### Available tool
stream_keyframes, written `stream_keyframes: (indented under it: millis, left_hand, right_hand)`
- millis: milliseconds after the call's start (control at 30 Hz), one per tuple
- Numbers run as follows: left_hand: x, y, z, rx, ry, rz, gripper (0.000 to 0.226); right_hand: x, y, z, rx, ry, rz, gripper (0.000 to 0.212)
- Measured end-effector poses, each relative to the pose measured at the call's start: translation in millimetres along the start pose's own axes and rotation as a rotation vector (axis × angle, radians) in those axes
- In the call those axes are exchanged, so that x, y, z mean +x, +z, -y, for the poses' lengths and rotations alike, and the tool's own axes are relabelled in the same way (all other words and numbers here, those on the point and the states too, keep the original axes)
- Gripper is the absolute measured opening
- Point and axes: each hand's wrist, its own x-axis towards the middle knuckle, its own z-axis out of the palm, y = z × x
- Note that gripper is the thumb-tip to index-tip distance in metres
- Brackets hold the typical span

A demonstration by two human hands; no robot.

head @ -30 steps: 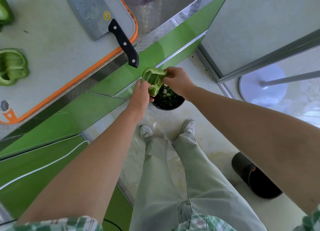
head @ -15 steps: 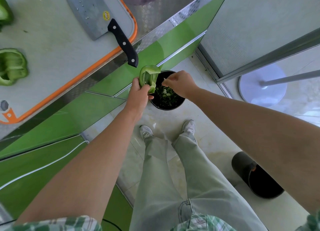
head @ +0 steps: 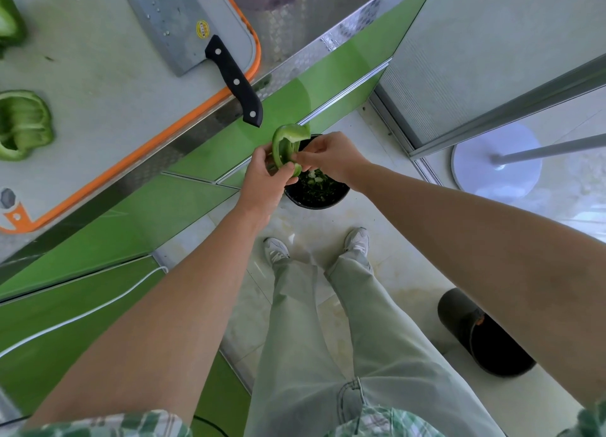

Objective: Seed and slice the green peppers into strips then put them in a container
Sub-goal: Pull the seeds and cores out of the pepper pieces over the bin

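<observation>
My left hand (head: 265, 181) grips a cut green pepper half (head: 286, 144) over a black bin (head: 316, 192) on the floor, which holds green and white scraps. My right hand (head: 331, 159) reaches into the pepper's hollow, with its fingertips pinching at the inside. Two more pepper pieces lie on the cutting board: one half (head: 23, 123) at the left edge and another piece (head: 10, 23) at the top left. A cleaver (head: 187, 26) rests on the board with its black handle over the counter edge.
The white cutting board (head: 98, 85) has an orange rim and sits on a metal counter with green cabinet fronts (head: 98, 233). A second dark bin (head: 482, 331) lies on the floor at right. A white stand base (head: 495, 161) sits behind a glass partition. My legs and shoes stand below.
My right hand let go of the pepper's top edge, dipped toward the bin, then came back to the pepper's inside. My left hand turned the pepper more upright.
</observation>
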Motion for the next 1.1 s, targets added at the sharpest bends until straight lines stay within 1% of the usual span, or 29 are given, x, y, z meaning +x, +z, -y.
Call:
stream_keyframes:
  millis: [67,167,367,467,600,667,800,900,1000,1100]
  left_hand:
    - [-1.0,0.8,0.7,0.000,0.014,0.014,0.039]
    - [-2.6,3.0,-0.1,-0.012,0.026,0.030,0.041]
    - [-5.9,5.7,-5.3,-0.014,0.025,0.054,0.038]
    - [-7.9,6.4,-8.7,-0.044,0.003,0.061,0.035]
    - [-7.6,5.9,-9.9,-0.035,-0.005,0.100,0.029]
    - [-8.8,5.5,-7.7,-0.016,-0.007,0.128,0.030]
    - [-12.3,5.6,-1.9,0.021,0.002,0.136,0.036]
    - [-14.3,6.8,-2.4,0.042,0.019,0.146,0.033]
    - [-15.1,7.7,-7.6,0.026,0.021,0.181,0.031]
    - [-15.0,6.6,-8.4,0.050,0.021,0.200,0.028]
  right_hand:
    - [2.8,1.6,3.5,0.006,0.056,-0.002,0.030]
    - [3.3,1.3,7.0,0.010,0.123,0.013,0.020]
    - [3.9,2.7,11.3,-0.046,0.148,-0.026,0.012]
    - [2.7,2.8,11.5,-0.007,0.165,-0.041,0.005]
    - [-1.7,2.2,7.5,0.075,0.213,-0.053,0.014]
    - [-4.0,1.7,7.4,0.039,0.208,-0.030,0.015]
    - [-4.2,1.4,11.9,-0.043,0.217,0.028,0.010]
    - [-1.3,3.8,11.1,-0.128,0.216,-0.020,0.015]
    - [-1.6,5.1,7.4,-0.139,0.211,-0.088,0.019]
    - [-3.0,3.5,6.2,-0.201,0.196,-0.082,0.023]
